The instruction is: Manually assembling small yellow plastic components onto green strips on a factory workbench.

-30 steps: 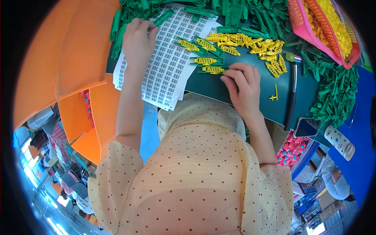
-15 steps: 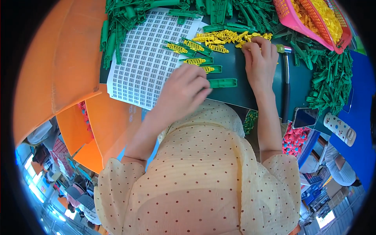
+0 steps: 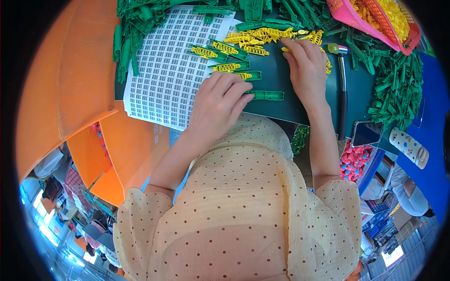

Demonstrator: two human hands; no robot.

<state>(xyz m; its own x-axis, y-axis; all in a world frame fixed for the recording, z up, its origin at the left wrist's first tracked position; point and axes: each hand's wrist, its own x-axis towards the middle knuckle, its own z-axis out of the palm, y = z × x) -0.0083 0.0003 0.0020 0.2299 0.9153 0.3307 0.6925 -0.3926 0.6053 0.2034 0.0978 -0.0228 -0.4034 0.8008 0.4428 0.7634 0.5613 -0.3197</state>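
Note:
Near the table's front edge, my left hand has its thumb and fingers closed at the left end of an unfilled green plastic housing. My right hand is bent over the pile of yellow plastic pieces, with a yellow tip showing between thumb and forefinger. Several green housings with yellow zigzag inserts lie beside my left hand; one filled housing rests partly on the printed sheet. The fingers hide part of the nearest filled one.
Heaps of green housings lie at the back and right. A pink basket of yellow pieces stands at the back right. A hammer lies right of my right hand, near a phone and a spotted case. Orange fabric hangs at the left.
My left hand has shifted slightly up and closed on the end of the green housing. My right hand has moved slightly left over the yellow pieces. The view has shifted a little.

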